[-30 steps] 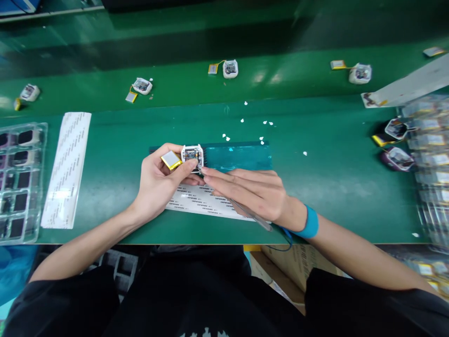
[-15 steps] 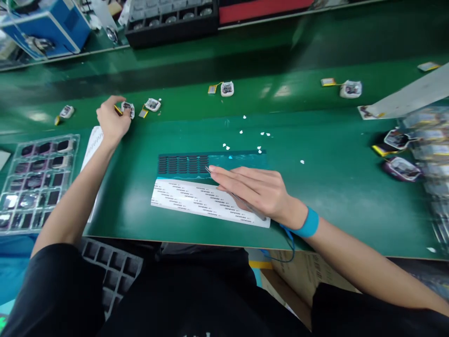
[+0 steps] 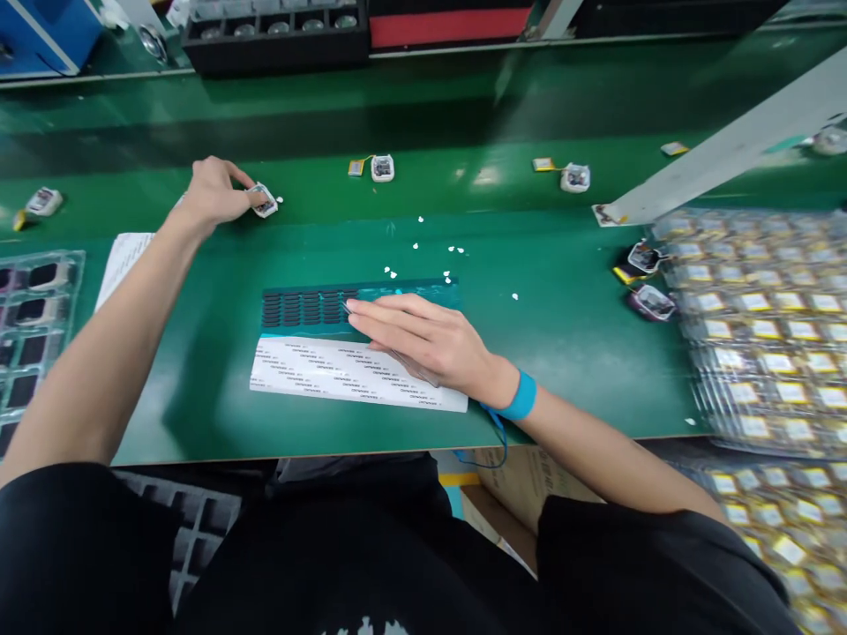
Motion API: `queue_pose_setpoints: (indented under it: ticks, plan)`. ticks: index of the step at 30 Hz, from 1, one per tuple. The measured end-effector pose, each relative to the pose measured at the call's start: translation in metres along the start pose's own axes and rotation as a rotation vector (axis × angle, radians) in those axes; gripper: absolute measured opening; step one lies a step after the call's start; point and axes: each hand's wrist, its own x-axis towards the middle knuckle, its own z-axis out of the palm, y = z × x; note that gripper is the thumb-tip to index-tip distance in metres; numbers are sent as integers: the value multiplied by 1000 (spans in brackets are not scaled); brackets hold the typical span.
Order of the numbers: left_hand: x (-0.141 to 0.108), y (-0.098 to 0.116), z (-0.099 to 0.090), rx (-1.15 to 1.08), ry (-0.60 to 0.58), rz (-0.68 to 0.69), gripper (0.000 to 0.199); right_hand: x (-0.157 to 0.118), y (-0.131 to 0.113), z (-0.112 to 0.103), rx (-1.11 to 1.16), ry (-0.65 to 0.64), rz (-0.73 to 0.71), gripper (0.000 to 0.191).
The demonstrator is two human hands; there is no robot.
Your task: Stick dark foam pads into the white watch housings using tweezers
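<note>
My left hand reaches to the back of the green bench, its thumb and fingers closed on a small white watch case with electronics inside. My right hand holds thin metal tweezers, mostly hidden under the palm. The tips touch or hover just over a teal sheet bearing rows of dark adhesive strips on its left half. Below it lies a strip of white printed backing paper, partly under my right hand.
More white cases with wired batteries lie along the back. Small white scraps dot the bench. Dark cases sit near stacked clear battery trays at right. A slanted white post stands behind. Another tray is at left.
The view has swung right, so the bench things appear further left. My left hand has moved right along the back of the bench. My right hand stays at the sheet with the tweezers.
</note>
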Motion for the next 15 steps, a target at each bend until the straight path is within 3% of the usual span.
queue_pose_setpoints:
  ticks: [3, 5, 8, 12, 15]
  plan:
    - [-26, 19, 4, -148, 78, 107, 53, -1, 2, 1, 67, 78, 26, 30]
    - [-60, 34, 11, -362, 107, 240, 61, -1, 2, 2, 119, 139, 59, 28]
    - [-132, 59, 21, -646, -54, 398, 58, -1, -1, 3, 184, 227, 111, 33]
    - [-216, 79, 28, -747, -288, 287, 41, 0, -6, 2, 165, 259, 230, 24]
    - [-243, 81, 32, -810, -385, 178, 44, -1, -7, 2, 114, 209, 252, 15]
